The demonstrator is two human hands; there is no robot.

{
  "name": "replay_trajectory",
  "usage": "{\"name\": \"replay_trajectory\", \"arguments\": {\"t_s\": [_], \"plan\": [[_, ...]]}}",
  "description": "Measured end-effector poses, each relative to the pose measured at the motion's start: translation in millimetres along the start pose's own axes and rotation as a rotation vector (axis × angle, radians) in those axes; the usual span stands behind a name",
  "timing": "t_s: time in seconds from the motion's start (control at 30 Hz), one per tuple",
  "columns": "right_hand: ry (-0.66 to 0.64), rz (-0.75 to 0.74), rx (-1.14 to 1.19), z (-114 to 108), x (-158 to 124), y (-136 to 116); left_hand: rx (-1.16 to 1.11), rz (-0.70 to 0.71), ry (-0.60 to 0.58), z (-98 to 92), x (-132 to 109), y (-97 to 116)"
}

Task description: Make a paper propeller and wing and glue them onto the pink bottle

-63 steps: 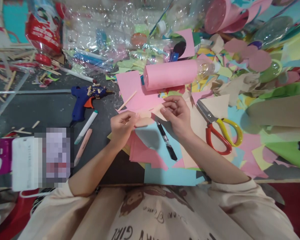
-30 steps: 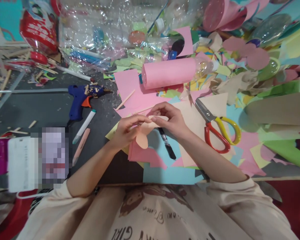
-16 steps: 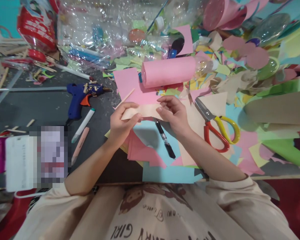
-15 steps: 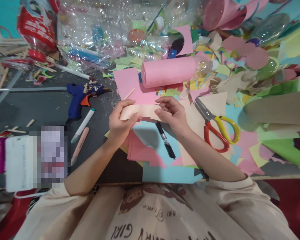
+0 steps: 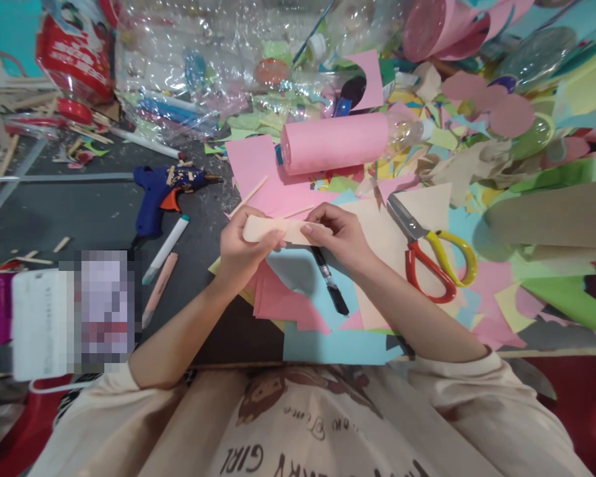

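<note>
A pale cream paper strip [image 5: 294, 230] is stretched between both hands above the heap of coloured paper. My left hand [image 5: 248, 242] pinches its left part, thumb on top. At the strip's right end, my right hand [image 5: 338, 233] is closed on it with thumb and fingers. Just below lies a black pen [image 5: 332, 285] on a light blue paper sheet [image 5: 298, 271], its upper end partly covered by my right hand. Behind the hands, pink paper [image 5: 258, 165] lies flat with a thin wooden stick [image 5: 249, 196] on it.
Scissors [image 5: 430, 248] with red and yellow handles lie right of my right hand. A blue glue gun [image 5: 153, 199] and two markers [image 5: 165, 250] rest on the left. A pink-wrapped bottle [image 5: 338, 142] lies behind. Clear plastic bottles [image 5: 218, 53] fill the back.
Both hands have come slightly closer together and a little nearer to me with the paper strip. The strip now looks folded or overlapped near its middle. More of the wooden stick shows.
</note>
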State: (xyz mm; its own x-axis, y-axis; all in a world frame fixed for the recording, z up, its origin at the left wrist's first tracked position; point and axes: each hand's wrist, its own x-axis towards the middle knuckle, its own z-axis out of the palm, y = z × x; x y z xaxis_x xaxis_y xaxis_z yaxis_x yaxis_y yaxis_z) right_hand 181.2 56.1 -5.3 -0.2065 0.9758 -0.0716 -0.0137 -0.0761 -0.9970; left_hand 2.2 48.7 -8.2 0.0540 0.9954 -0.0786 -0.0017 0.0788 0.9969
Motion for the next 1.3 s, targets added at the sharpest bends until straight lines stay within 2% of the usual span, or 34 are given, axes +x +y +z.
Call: {"name": "replay_trajectory", "arguments": {"t_s": [0.23, 0.37, 0.5, 0.6, 0.7, 0.77, 1.1, 1.3], "plan": [[-0.033, -0.003, -0.030, -1.8, -2.1, -2.1, 0.018, 0.052, -0.088, -0.9, -6.0, 2.8], [-0.032, 0.002, -0.035, -1.4, -2.3, -0.6, 0.020, 0.112, -0.029, -0.3, -5.5, -1.2], [-0.019, 0.004, -0.059, -0.3, -2.2, 0.4, 0.250, 0.238, 0.079, 0.2, -6.0, -3.9], [-0.011, -0.005, -0.068, 0.4, -2.0, 0.2, 0.316, 0.312, 0.030, 0.7, -5.6, -7.2], [-0.022, 0.000, -0.088, 0.7, -1.8, -0.5, 0.264, 0.261, -0.076, 1.9, -4.5, -10.0], [-0.033, 0.004, -0.103, 0.5, -1.5, -1.1, 0.235, 0.223, -0.099, 2.4, -3.4, -10.4], [-0.070, -0.007, -0.150, -0.6, -0.3, -2.0, 0.244, 0.138, -0.011, 1.1, -5.2, -0.9], [-0.088, 0.006, -0.160, -0.6, -0.5, -2.7, 0.216, 0.056, -0.044, 1.3, -7.9, 4.5]]}}
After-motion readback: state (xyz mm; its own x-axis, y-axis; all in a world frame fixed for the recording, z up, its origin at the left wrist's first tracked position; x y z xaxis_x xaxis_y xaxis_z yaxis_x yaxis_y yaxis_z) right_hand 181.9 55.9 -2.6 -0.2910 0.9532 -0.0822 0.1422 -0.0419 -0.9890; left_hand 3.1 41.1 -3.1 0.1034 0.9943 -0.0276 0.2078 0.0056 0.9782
